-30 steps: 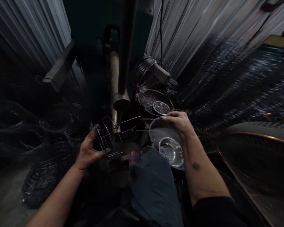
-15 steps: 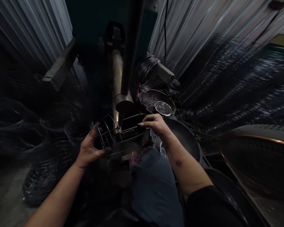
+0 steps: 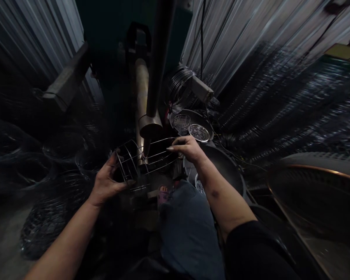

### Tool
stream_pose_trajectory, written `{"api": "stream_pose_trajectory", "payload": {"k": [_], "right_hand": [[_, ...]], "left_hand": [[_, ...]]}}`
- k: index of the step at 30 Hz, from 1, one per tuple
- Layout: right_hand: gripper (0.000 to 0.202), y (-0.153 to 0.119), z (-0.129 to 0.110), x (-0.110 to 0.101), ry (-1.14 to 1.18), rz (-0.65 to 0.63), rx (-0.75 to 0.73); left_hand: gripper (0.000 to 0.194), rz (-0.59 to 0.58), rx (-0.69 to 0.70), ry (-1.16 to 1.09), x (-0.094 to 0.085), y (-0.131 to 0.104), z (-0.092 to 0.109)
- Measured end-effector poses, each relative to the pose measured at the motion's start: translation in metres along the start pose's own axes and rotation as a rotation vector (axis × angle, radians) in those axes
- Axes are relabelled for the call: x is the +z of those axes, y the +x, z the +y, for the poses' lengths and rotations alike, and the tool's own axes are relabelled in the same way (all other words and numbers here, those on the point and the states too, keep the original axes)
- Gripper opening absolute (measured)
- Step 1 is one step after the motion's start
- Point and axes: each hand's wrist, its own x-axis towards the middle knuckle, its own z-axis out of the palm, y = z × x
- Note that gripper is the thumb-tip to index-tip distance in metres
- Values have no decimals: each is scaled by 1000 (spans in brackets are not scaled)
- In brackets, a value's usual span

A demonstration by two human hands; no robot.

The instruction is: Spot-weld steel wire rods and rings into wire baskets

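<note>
A wire frame point(image 3: 129, 163) of thin metal rods lies across the machine's metal electrodes point(image 3: 145, 155), where an upper rod meets a lower arm. My left hand point(image 3: 107, 179) grips the frame's left end, thumb below and fingers on the outer ring. At the right end, my right hand point(image 3: 186, 148) pinches a wire between thumb and fingers. The thick lower arm point(image 3: 141, 85) of the machine runs away from me beneath the upper rod point(image 3: 159, 62).
Beyond my right hand a basin point(image 3: 212, 134) holds a round dish point(image 3: 199, 133) of small metal pieces. Coiled wire point(image 3: 181, 83) hangs behind it. Wire bundles point(image 3: 46, 223) lie at left. A large copper-rimmed tub point(image 3: 317, 167) stands at right.
The whole view has shifted slightly, so things appear a little further left and up. Both hands keep their hold on the wire frame, which looks slightly tilted compared with before.
</note>
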Motion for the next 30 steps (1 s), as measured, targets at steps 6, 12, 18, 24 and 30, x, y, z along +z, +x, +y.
{"api": "stream_pose_trajectory", "payload": {"k": [6,12,18,24,30], "right_hand": [[36,5,1,-1,-30,6,-29],[31,8,2,-3,0,-1,-48],[29,8,4,-2,6,19,-87],[31,8,8,0,8,79,-203],[34,9,14,2,-5,98,-224]], "left_hand": [[111,-3,-66,-20,1,4,2],[107,0,-96,-44,4,8,6],[107,-19,-109,-11,2,9,7],[108,-21,-117,41,1,10,8],[102,-43,-91,-62,4,8,7]]}}
